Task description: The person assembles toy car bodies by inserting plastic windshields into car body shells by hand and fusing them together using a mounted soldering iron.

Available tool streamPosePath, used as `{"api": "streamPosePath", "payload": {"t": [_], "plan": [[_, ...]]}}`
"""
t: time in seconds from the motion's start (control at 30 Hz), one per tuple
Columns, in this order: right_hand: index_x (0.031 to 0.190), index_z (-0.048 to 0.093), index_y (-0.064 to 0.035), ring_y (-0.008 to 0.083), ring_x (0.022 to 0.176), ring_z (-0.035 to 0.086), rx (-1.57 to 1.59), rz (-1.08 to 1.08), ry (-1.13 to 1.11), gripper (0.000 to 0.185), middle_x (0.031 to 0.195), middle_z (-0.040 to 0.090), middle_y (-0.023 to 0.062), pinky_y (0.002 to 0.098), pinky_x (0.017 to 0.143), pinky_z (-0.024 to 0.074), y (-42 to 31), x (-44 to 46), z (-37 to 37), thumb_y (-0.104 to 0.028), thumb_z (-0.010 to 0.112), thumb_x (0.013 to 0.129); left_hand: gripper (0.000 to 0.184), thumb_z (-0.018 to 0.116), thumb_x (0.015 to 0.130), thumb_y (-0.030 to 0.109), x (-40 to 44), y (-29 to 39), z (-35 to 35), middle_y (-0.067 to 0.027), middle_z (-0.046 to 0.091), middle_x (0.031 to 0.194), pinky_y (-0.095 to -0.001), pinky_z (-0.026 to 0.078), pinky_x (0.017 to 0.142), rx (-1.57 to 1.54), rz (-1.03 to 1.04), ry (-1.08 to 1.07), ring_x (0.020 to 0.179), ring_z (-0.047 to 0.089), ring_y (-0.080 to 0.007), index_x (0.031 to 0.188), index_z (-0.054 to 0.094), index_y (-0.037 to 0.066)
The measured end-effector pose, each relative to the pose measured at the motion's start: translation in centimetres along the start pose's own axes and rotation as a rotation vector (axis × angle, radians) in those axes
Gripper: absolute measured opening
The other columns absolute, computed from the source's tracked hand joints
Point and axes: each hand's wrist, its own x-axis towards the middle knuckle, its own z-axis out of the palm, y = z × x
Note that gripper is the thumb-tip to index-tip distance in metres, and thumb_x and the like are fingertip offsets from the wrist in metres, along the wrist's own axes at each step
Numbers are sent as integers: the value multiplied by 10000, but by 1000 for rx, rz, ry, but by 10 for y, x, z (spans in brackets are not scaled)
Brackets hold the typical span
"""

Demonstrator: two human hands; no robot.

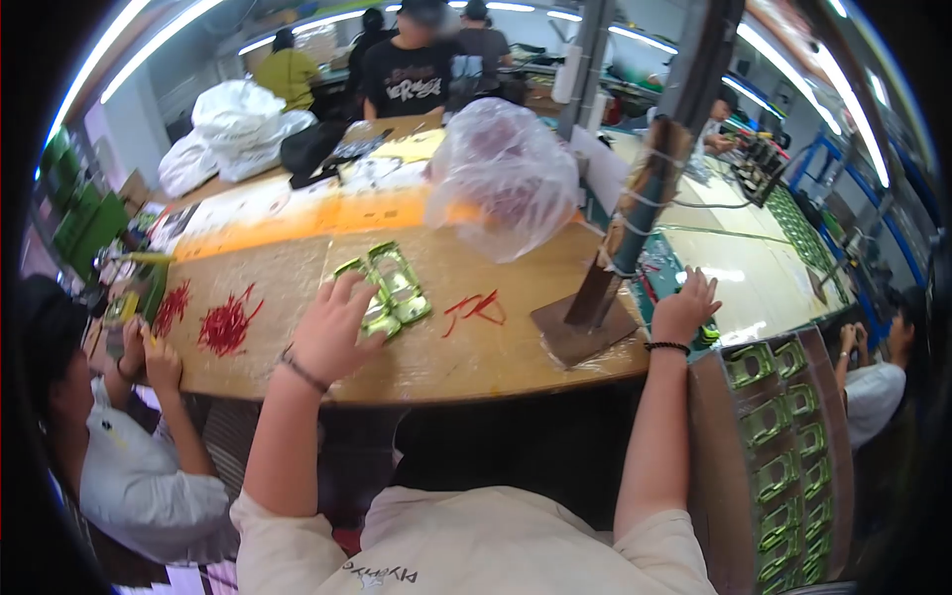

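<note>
My left hand (340, 329) reaches over the wooden table with its fingers apart. Its fingertips lie at the near-left side of several shiny green plastic-looking frames (400, 286), partly covering them. Whether the fingers press on a frame is hard to make out. Off to the right, my right hand (684, 309) is raised at the table's right edge, fingers spread and nothing visible in them. Just below it a small green piece (707, 337) shows. A few red strips (476, 311) lie between my hands.
Red strip piles (228, 322) lie left. A post on a base plate (585, 327) stands before my right hand. A clear plastic bag (504, 178) sits farther back. A board (716, 446) with rows of green frames is at right. Co-workers sit on both sides.
</note>
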Motion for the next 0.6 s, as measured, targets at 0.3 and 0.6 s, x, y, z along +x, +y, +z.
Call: {"api": "streamPosePath", "payload": {"t": [0.3, 0.6], "plan": [[1215, 538, 35, 375, 1259, 460, 819, 43, 40, 426, 1242, 545, 208, 444, 1053, 362, -29, -82, -64, 117, 440, 809, 359, 600, 888, 344, -21, 1, 44, -144, 621, 969, -439, 391, 978, 98, -138, 126, 1070, 496, -373, 1029, 653, 17], [1178, 506, 42, 386, 1132, 522, 790, -239, 75, 353, 1161, 564, 213, 445, 991, 402, -42, -121, -78, 88, 485, 828, 364, 679, 828, 259, -65, 27, 22, -143, 606, 1010, -440, 423, 905, -13, -188, 62, 978, 526, -347, 1076, 633, -3]]}}
